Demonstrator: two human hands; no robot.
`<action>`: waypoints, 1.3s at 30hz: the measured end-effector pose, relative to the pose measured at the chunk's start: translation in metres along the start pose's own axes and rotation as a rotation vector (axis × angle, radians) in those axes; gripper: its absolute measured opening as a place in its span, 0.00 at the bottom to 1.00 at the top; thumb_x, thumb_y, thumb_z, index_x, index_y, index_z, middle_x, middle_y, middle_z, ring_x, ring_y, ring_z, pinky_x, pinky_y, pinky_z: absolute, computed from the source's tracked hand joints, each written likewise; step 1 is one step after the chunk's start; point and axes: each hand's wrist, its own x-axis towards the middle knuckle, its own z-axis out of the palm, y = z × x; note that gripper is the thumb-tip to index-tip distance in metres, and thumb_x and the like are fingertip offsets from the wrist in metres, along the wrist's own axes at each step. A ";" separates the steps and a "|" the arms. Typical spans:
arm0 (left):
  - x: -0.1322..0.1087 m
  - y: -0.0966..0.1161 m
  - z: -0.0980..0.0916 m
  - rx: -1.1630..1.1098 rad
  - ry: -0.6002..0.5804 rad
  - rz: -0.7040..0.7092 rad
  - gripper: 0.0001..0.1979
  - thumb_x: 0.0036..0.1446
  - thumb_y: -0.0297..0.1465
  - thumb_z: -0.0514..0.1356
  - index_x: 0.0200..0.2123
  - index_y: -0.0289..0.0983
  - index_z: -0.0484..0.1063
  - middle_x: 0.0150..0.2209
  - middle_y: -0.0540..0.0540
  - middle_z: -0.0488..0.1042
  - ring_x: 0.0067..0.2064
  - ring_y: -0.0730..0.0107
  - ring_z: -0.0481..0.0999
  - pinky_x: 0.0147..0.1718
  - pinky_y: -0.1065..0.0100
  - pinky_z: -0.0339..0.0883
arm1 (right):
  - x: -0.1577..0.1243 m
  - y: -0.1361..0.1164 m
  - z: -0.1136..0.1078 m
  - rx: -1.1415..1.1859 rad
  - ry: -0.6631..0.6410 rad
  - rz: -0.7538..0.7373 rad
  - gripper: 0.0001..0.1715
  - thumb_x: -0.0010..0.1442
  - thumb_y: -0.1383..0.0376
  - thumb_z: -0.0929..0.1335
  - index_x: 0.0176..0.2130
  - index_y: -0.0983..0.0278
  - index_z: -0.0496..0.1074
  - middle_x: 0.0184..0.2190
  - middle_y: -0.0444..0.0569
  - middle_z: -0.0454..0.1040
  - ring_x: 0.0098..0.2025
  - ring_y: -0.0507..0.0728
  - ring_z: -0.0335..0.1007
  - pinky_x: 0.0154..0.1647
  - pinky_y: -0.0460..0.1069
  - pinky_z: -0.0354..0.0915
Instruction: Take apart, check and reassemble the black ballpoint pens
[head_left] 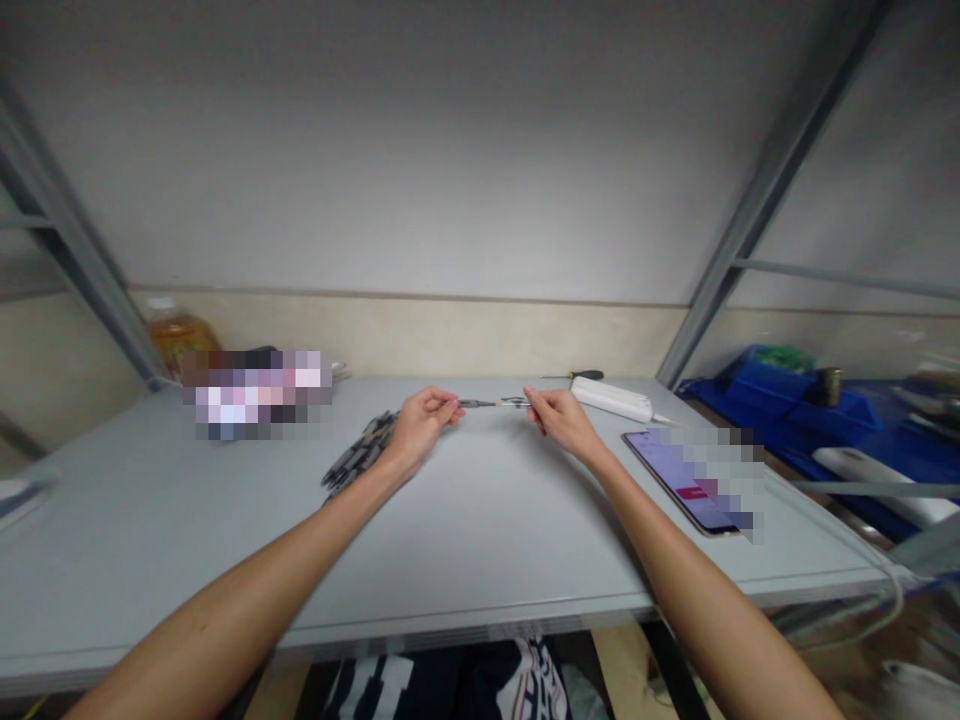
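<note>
Between my two hands a thin, dark grey, stick-like piece [480,404] stretches level above the grey table; its right part looks lighter, with fine strands. My left hand [426,428] pinches its left end between thumb and fingers. Pinched at the other end, it runs into the closed fingers of my right hand [561,417]. A bundle of similar thin grey pieces [357,464] lies on the table just left of my left hand, partly hidden by that hand and forearm. What exactly the pieces are is too small to tell.
Behind my right hand lie a white power strip [611,400] and a screwdriver [589,375]. A lit phone [679,485] rests right on the table [480,530]. A bottle of amber liquid [180,335] and blurred-out items stand back left. Blue bins [772,385] sit beyond the metal frame.
</note>
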 end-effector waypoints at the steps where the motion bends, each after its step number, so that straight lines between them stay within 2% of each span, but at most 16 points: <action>1: 0.000 0.000 0.000 -0.001 0.002 -0.002 0.17 0.39 0.39 0.66 0.27 0.33 0.68 0.21 0.50 0.73 0.26 0.74 0.72 0.28 0.71 0.64 | 0.000 0.000 0.000 -0.001 0.005 -0.007 0.33 0.58 0.46 0.56 0.17 0.66 0.66 0.11 0.42 0.58 0.15 0.49 0.55 0.19 0.45 0.53; 3: 0.000 0.002 0.000 -0.005 0.009 -0.005 0.18 0.38 0.40 0.67 0.27 0.33 0.68 0.22 0.49 0.74 0.25 0.75 0.72 0.29 0.71 0.64 | 0.000 -0.002 0.000 0.021 0.028 -0.041 0.30 0.58 0.47 0.58 0.22 0.66 0.69 0.14 0.43 0.62 0.18 0.50 0.58 0.21 0.46 0.55; 6: 0.001 0.003 -0.001 -0.020 0.017 -0.003 0.18 0.38 0.41 0.67 0.27 0.33 0.68 0.22 0.49 0.74 0.25 0.75 0.71 0.29 0.70 0.64 | 0.000 -0.002 -0.001 0.084 0.062 -0.118 0.20 0.52 0.52 0.66 0.35 0.66 0.71 0.21 0.44 0.68 0.24 0.51 0.63 0.24 0.46 0.60; 8: 0.002 0.004 -0.001 -0.031 0.024 -0.005 0.19 0.37 0.41 0.67 0.27 0.33 0.68 0.20 0.49 0.73 0.24 0.75 0.71 0.29 0.70 0.64 | 0.001 -0.001 0.000 0.117 0.066 -0.144 0.21 0.48 0.55 0.69 0.39 0.66 0.71 0.25 0.46 0.70 0.26 0.52 0.65 0.24 0.46 0.61; 11: 0.002 0.002 -0.002 -0.046 0.024 -0.015 0.18 0.38 0.40 0.67 0.26 0.33 0.68 0.19 0.50 0.72 0.24 0.75 0.71 0.29 0.70 0.64 | 0.000 -0.001 0.001 0.104 0.045 -0.124 0.18 0.51 0.54 0.67 0.33 0.67 0.72 0.23 0.46 0.70 0.23 0.51 0.63 0.22 0.46 0.60; 16: 0.002 -0.001 -0.003 -0.044 -0.005 -0.028 0.17 0.39 0.40 0.66 0.27 0.33 0.68 0.21 0.49 0.74 0.23 0.77 0.69 0.28 0.71 0.63 | -0.002 -0.003 0.001 0.032 -0.029 -0.091 0.26 0.57 0.50 0.61 0.21 0.66 0.68 0.13 0.41 0.61 0.17 0.48 0.56 0.21 0.45 0.55; 19: 0.003 0.000 -0.003 -0.065 0.009 -0.057 0.17 0.38 0.39 0.67 0.26 0.33 0.68 0.21 0.49 0.73 0.22 0.77 0.68 0.27 0.72 0.63 | -0.002 -0.003 0.001 0.035 -0.043 -0.103 0.25 0.58 0.50 0.60 0.25 0.67 0.69 0.14 0.41 0.62 0.17 0.49 0.57 0.20 0.45 0.55; 22: 0.003 0.003 -0.002 -0.103 0.040 -0.120 0.15 0.38 0.36 0.67 0.26 0.32 0.68 0.20 0.50 0.71 0.21 0.79 0.67 0.25 0.73 0.62 | -0.002 -0.002 0.001 -0.004 0.024 -0.221 0.21 0.53 0.53 0.67 0.40 0.66 0.71 0.21 0.43 0.69 0.23 0.50 0.63 0.25 0.45 0.59; 24: 0.003 0.005 -0.001 -0.135 0.047 -0.176 0.13 0.39 0.34 0.67 0.25 0.32 0.68 0.19 0.51 0.70 0.21 0.80 0.66 0.24 0.74 0.61 | -0.003 -0.002 0.001 -0.052 0.046 -0.295 0.22 0.51 0.56 0.69 0.44 0.65 0.71 0.25 0.46 0.72 0.26 0.51 0.66 0.27 0.45 0.60; 27: 0.002 0.008 0.000 -0.181 0.033 -0.245 0.11 0.40 0.32 0.66 0.22 0.33 0.66 0.17 0.52 0.67 0.19 0.81 0.63 0.21 0.75 0.59 | -0.004 -0.003 0.002 -0.108 0.064 -0.331 0.14 0.54 0.58 0.67 0.38 0.64 0.74 0.26 0.48 0.74 0.25 0.51 0.65 0.27 0.45 0.60; 29: 0.002 0.009 0.000 -0.170 0.019 -0.260 0.12 0.41 0.32 0.66 0.20 0.33 0.65 0.16 0.52 0.66 0.18 0.81 0.62 0.20 0.75 0.58 | -0.005 -0.004 0.002 -0.130 0.065 -0.320 0.13 0.55 0.59 0.66 0.34 0.65 0.75 0.24 0.48 0.74 0.23 0.51 0.63 0.26 0.45 0.58; 31: 0.001 0.009 -0.001 -0.103 0.006 -0.227 0.13 0.40 0.33 0.66 0.21 0.33 0.65 0.17 0.52 0.67 0.18 0.81 0.63 0.20 0.75 0.58 | -0.005 -0.004 0.003 -0.133 0.045 -0.290 0.15 0.55 0.58 0.66 0.31 0.66 0.75 0.20 0.46 0.71 0.22 0.50 0.60 0.25 0.45 0.57; 34: 0.000 0.010 -0.002 0.041 -0.015 -0.083 0.13 0.41 0.36 0.66 0.22 0.34 0.66 0.18 0.50 0.70 0.19 0.79 0.65 0.21 0.74 0.58 | -0.005 -0.003 0.004 -0.081 0.013 -0.218 0.19 0.56 0.56 0.64 0.27 0.68 0.74 0.16 0.43 0.65 0.20 0.49 0.55 0.23 0.44 0.53; 39: -0.004 0.015 -0.001 0.212 -0.047 0.120 0.10 0.43 0.35 0.63 0.24 0.35 0.67 0.20 0.49 0.72 0.22 0.75 0.68 0.24 0.73 0.60 | -0.003 -0.003 0.002 0.200 -0.106 -0.017 0.21 0.53 0.52 0.65 0.26 0.68 0.72 0.13 0.38 0.52 0.17 0.46 0.45 0.18 0.44 0.43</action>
